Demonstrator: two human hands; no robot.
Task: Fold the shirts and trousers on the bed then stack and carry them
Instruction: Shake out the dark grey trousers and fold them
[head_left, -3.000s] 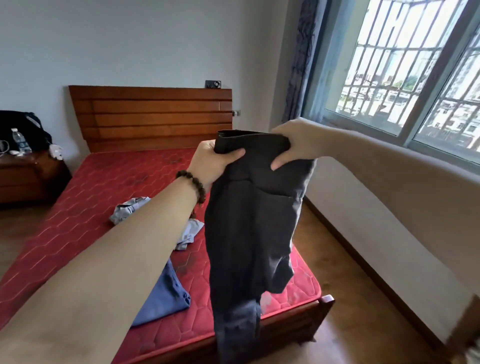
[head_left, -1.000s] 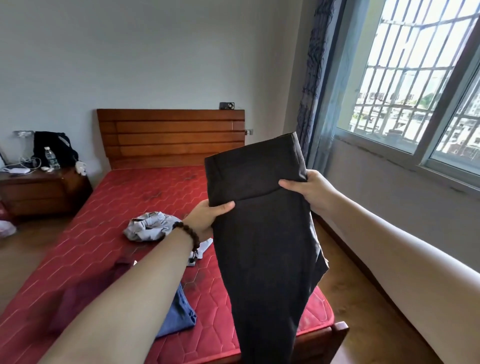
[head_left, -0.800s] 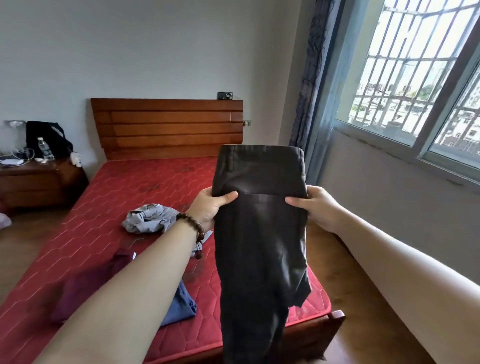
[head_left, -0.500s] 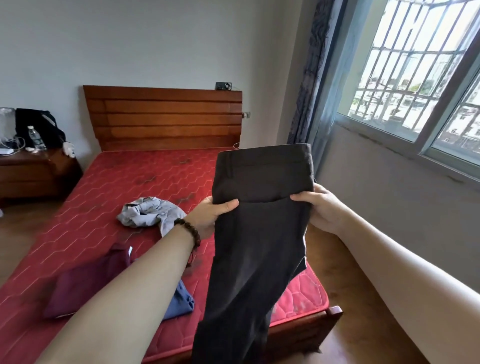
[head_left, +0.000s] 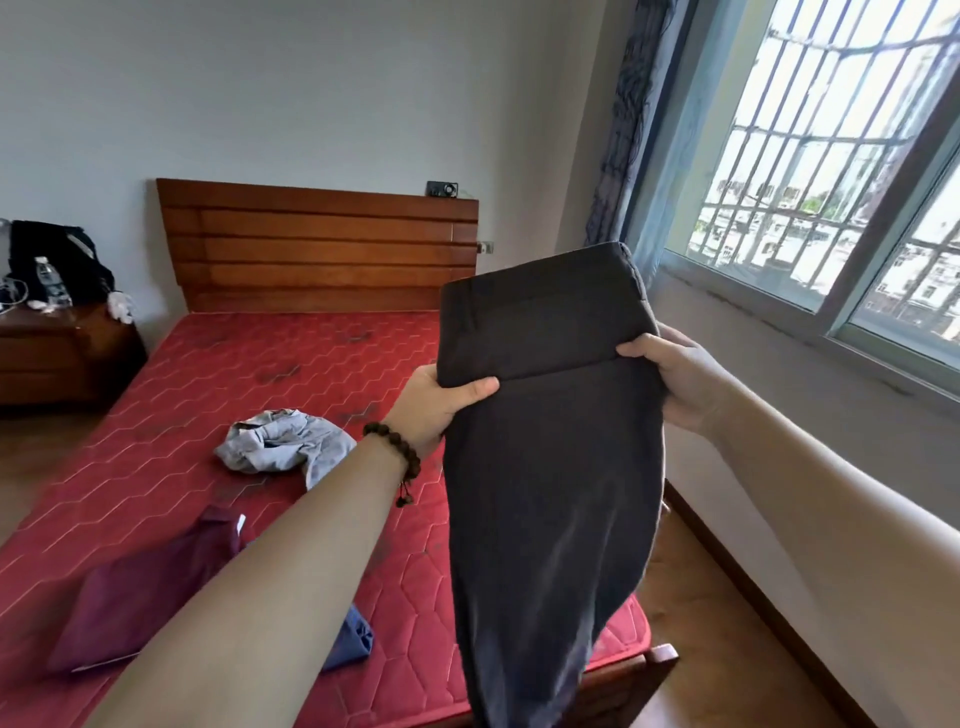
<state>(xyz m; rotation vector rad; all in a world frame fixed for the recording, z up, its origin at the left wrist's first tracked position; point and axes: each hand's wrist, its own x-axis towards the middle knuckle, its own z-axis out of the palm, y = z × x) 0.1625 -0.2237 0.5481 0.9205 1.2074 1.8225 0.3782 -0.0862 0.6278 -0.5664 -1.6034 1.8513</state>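
Dark grey trousers (head_left: 550, 467) hang in the air in front of me, over the right foot corner of the bed (head_left: 182, 395). My left hand (head_left: 441, 402) grips their left edge below the waistband, thumb across the front. My right hand (head_left: 675, 374) grips the right edge at the same height. The waistband part stands up above both hands and the legs hang down past the bed's foot. On the red mattress lie a crumpled light grey garment (head_left: 283, 447), a maroon garment (head_left: 150, 587) and a blue garment (head_left: 348, 639), partly hidden by my left forearm.
A wooden headboard (head_left: 317, 249) stands at the far end of the bed. A bedside cabinet (head_left: 62, 353) with a water bottle and a black bag is at the left. A barred window (head_left: 831, 171) and a wall run along the right, with a strip of wooden floor (head_left: 727, 649) beside the bed.
Both hands slid down from the waistband's top edge to below it, so the top part now stands above them. The trousers have tilted and swung slightly left.
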